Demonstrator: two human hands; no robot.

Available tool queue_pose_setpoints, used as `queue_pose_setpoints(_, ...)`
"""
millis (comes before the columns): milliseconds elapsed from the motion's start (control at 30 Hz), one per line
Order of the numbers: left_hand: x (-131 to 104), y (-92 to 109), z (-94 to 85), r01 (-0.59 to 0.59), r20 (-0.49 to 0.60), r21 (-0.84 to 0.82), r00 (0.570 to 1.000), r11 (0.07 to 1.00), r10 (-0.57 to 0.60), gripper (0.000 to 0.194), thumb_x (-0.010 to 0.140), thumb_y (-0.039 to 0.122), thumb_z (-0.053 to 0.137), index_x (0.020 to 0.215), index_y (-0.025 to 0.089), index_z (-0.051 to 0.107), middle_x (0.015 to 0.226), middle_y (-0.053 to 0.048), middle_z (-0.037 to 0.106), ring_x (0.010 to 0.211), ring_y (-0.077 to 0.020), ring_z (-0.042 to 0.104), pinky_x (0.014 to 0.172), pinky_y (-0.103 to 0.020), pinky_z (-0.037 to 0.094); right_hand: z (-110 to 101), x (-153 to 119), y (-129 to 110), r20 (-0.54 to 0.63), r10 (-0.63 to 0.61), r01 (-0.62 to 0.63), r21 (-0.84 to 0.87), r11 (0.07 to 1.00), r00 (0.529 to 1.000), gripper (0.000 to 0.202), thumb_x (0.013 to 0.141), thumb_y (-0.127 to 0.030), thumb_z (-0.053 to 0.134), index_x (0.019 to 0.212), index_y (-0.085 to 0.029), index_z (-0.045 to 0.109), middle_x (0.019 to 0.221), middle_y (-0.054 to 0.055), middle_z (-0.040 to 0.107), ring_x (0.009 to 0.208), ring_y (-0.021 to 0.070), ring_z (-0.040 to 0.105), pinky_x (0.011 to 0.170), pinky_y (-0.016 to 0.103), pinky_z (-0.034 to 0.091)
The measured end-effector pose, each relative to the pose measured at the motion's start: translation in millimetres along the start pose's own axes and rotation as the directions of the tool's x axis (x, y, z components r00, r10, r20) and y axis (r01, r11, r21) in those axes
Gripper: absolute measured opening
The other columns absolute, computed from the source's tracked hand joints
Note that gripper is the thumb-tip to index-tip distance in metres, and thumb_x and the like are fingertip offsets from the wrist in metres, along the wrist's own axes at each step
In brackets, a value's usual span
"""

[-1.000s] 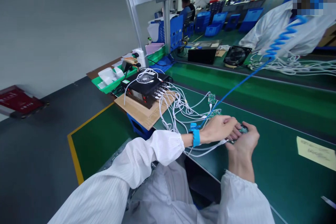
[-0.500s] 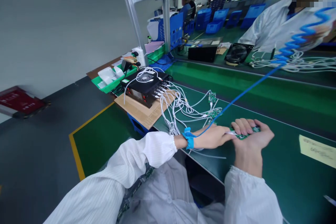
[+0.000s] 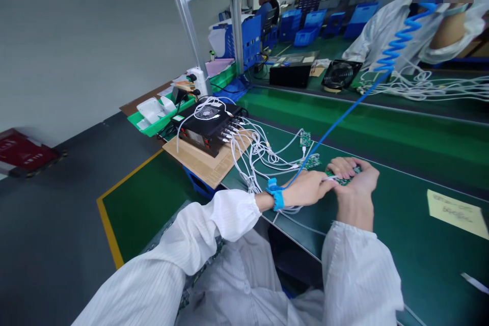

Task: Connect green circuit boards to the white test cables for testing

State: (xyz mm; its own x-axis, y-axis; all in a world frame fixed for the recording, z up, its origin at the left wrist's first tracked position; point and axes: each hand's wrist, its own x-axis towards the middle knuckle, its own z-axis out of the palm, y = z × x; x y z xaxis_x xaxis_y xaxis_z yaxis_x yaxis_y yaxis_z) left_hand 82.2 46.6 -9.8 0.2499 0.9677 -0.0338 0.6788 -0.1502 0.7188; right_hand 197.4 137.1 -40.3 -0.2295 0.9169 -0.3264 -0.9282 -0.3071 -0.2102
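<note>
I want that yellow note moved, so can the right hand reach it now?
Probably yes; nothing visible stands between the right hand and the yellow note, though that hand holds a circuit board.

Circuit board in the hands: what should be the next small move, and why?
Perhaps the left hand should gently check the white plug: it pinches the plug at the circuit board, which the right hand holds; the plug's seating is unclear.

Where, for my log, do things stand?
Right hand holding green circuit board. Left hand at board, apparently pinching white cable end. Blue coiled cord tethering left wrist.
</note>
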Motion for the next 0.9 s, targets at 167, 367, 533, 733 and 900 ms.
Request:
queue_pose_setpoints(167,6,-3,0.6,0.001,-0.035,-0.017,0.999,1.0,-0.002,0.031,0.104,0.03,0.05,0.079,0.017,0.061,0.066,0.0,0.057,0.065,-0.0145,0.052,0.065,-0.028,0.037,3,8,0,-0.005,0.029,-0.029,-0.005,1.0,1.0,0.037,0.07,-0.013,0.039,0.077,-0.027,0.005,0.052,-0.013,0.004,0.033,0.0044,0.01,0.033,0.019,0.009)
queue_pose_setpoints(367,11,-9,-0.1,0.006,-0.064,-0.025,0.998,1.0,-0.008,0.032,0.104,0.031,0.047,0.08,0.016,0.062,0.069,0.0,0.059,0.068,-0.015,0.051,0.067,-0.028,0.036,8,16,2,0.003,-0.031,0.031,-0.143,0.989,1.0,0.034,0.08,-0.013,0.04,0.067,-0.026,0.012,0.049,-0.012,0.008,0.038,0.0056,0.007,0.034,0.019,0.009)
queue_pose_setpoints(533,19,-21,1.9,-0.048,-0.091,-0.076,0.995,0.996,0.041,0.033,0.103,0.03,0.045,0.076,0.017,0.06,0.067,0.0,0.057,0.067,-0.0151,0.05,0.067,-0.028,0.036,6,21,6,0.073,-0.079,0.098,-0.309,0.946,0.994,0.042,0.087,-0.017,0.047,0.061,-0.025,0.015,0.049,-0.011,0.008,0.042,0.0074,0.006,0.034,0.018,0.013)
queue_pose_setpoints(733,18,-26,5.9,-0.033,-0.063,-0.216,0.998,0.976,0.02,0.036,0.102,0.035,0.043,0.071,0.019,0.052,0.061,0.002,0.05,0.059,-0.0133,0.045,0.061,-0.028,0.032,8,30,2,0.027,-0.091,0.095,-0.302,0.948,0.995,0.038,0.089,-0.015,0.042,0.06,-0.024,0.02,0.047,-0.01,0.016,0.038,0.0064,0.012,0.034,0.017,0.019)
queue_pose_setpoints(900,-10,-32,-5.5,-0.018,0.031,-0.282,0.999,0.959,0.027,0.043,0.101,0.05,0.044,0.072,0.019,0.054,0.062,0.002,0.053,0.057,-0.0127,0.046,0.057,-0.027,0.033,-3,32,-51,-0.143,-0.356,0.316,-0.241,0.918,0.924,0.037,0.094,-0.019,0.035,0.062,-0.025,0.019,0.045,-0.011,0.014,0.037,0.0075,0.013,0.033,0.017,0.017)
